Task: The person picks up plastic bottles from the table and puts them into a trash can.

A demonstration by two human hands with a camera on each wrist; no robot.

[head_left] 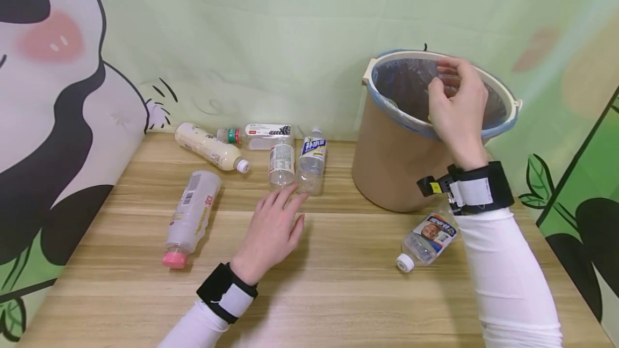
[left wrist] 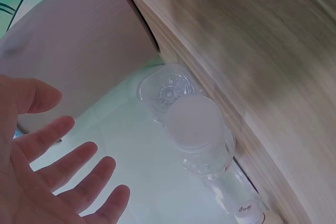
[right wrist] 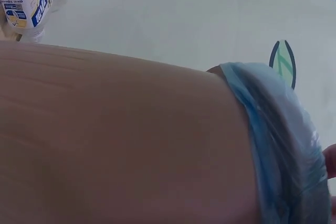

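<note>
Left hand (head_left: pixel 268 234): fingers spread, empty, near bottle (head_left: pixel 311 164) labelled "补水". Right hand (head_left: pixel 461 105): fingers loosely curved, empty, at bin (head_left: pixel 394 160) mouth.

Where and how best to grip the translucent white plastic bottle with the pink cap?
Likely mid-body, from above: left hand over the translucent white plastic bottle, thumb and fingers across its width. It lies on its side, round pink cap toward the person, nothing on top; the left hand is nearer.
</note>
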